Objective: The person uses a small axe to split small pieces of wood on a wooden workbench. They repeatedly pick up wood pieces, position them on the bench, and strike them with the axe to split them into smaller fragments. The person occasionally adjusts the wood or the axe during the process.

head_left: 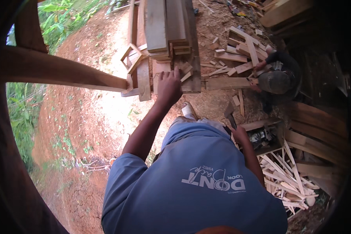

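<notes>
My left hand (170,84) reaches forward to the workbench, its fingers apart and resting on the near end of a pale board (158,70). Close to its fingertips lies a short wooden block (186,71). At my right side, my right hand (240,135) is closed around the handle of a hatchet (229,112), whose dark broad head points forward. A small wooden frame (132,58) leans on the bench to the left of my left hand.
Thick planks (156,27) are stacked along the bench. At the right, a person in a cap (277,82) crouches beside a plank (228,83) and scattered offcuts (241,50). A wooden beam (66,70) juts in from the left. Wood strips (288,179) lie behind an open box (263,134).
</notes>
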Motion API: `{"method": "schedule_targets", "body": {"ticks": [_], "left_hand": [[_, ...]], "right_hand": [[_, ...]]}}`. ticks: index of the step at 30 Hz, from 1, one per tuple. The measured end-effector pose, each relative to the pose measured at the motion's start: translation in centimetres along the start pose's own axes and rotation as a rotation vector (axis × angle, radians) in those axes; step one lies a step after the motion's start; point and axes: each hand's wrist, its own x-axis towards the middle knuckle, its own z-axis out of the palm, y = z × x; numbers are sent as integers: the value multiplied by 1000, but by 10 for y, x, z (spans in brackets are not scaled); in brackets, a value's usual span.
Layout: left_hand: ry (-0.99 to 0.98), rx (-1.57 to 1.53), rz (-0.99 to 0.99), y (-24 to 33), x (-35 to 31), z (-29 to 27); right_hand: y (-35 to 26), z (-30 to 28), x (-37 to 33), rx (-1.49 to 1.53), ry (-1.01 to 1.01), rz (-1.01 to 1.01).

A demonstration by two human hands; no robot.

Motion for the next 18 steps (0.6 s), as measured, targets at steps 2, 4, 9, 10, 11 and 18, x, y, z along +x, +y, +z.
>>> {"method": "schedule_targets", "body": {"ticks": [2,4,9,10,11,18], "left_hand": [[-145,22,-142,17,-13,2],[-25,-9,-77,31,-31,10],[209,-17,-136,44,-46,26],[240,-27,-133,42,-49,27],[282,-161,-104,33,-48,31],[222,-270,11,9,-38,23]], "right_hand": [[60,32,18,-29,-97,56],[127,72,40,-231,-78,1],[232,163,80,-152,-170,5],[239,176,79,-130,-170,20],[242,192,80,-101,-167,39],[225,205,42,104,-127,219]]}}
